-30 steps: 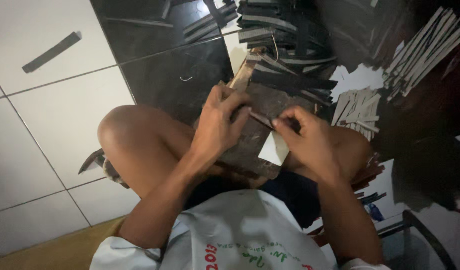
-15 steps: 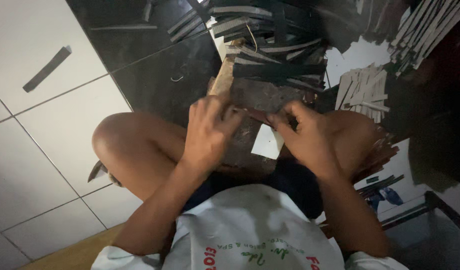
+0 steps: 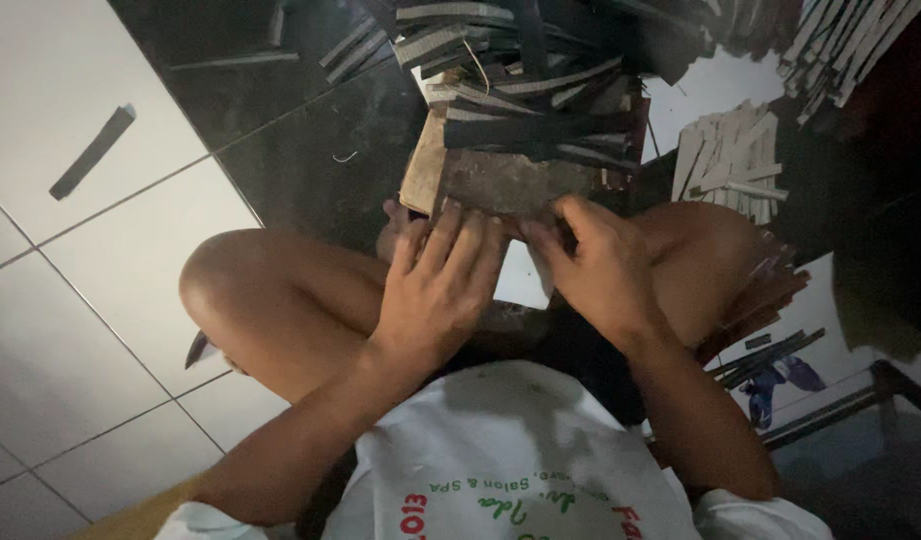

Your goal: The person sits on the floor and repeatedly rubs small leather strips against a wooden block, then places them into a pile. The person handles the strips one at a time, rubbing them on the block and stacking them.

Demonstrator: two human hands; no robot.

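A person sits cross-legged on a tiled floor (image 3: pixel 111 330), seen from above, with two bare hands at the centre of the frame. The left hand (image 3: pixel 436 290) lies flat, fingers spread, its fingertips pressing the near edge of one worn brown board (image 3: pixel 501 180) that rests above the knees; its grip is wide and holds nothing. The right hand (image 3: pixel 601 265) touches the same edge just beside it, thumb and forefinger pinched narrowly together; what, if anything, they pinch cannot be told. One pale sheet (image 3: pixel 521 275) shows between the two hands, below the board.

A heap of dark strips (image 3: pixel 541 90), too many and too overlapped to count, lies on the far end of the board at the top centre. A bundle of pale strips (image 3: pixel 726 160) sits at the upper right, beside the right knee, and a second lighter bundle (image 3: pixel 851 45) fills the top right corner. One single dark strip (image 3: pixel 93 152) lies alone on a white tile at the upper left. No container is visible.
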